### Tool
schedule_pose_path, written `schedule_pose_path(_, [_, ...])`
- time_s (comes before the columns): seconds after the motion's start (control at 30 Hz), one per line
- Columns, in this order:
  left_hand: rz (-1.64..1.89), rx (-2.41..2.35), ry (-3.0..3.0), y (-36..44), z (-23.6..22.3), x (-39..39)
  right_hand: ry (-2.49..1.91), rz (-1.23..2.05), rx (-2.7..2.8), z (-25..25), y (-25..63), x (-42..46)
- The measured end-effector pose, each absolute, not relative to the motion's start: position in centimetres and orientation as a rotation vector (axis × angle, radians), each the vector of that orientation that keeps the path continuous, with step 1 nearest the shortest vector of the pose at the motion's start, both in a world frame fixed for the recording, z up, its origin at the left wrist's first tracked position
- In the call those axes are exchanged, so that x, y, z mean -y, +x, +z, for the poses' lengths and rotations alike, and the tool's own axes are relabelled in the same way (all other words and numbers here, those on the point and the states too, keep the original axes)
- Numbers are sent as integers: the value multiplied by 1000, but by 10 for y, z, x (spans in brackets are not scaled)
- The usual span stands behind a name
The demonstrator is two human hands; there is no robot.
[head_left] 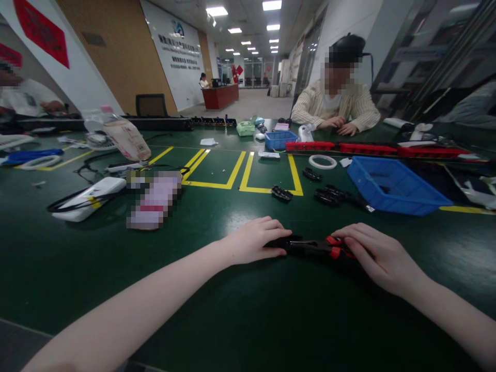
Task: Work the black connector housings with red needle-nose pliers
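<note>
My left hand (260,241) is closed round a small black part (279,242), low over the green table, its thumb and fingers on either side. From the right, my right hand (377,253) grips the red handles of a pair of pliers (313,247). The dark jaws of the pliers point left and reach the black part; whether they clamp it I cannot tell. Beyond my hands lie several similar black parts, among them one piece (281,193) on the yellow tape and a cluster (331,195) to its right.
A blue bin (399,186) stands at the right, near a white tape ring (323,162). At the left lie a white power bank (91,199), a blurred phone (157,201) and a tilted bottle (126,137). Red strips (368,149) cross the table; a person (337,98) sits behind them.
</note>
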State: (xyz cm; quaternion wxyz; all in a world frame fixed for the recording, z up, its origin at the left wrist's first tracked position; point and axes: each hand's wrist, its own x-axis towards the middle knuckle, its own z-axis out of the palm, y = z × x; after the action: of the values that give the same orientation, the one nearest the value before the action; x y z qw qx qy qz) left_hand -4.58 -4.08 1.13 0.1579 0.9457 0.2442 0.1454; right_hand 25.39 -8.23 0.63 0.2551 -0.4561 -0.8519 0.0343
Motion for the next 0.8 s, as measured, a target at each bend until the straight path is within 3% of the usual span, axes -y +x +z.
schedule_pose_path(0.27, [435,-696,2700,-46,11,41,-1264,207,2253,3,246,88])
schedule_pose_path(0.8, [445,-679,2725,-46,9,40,-1195,79,2375,5,255,86])
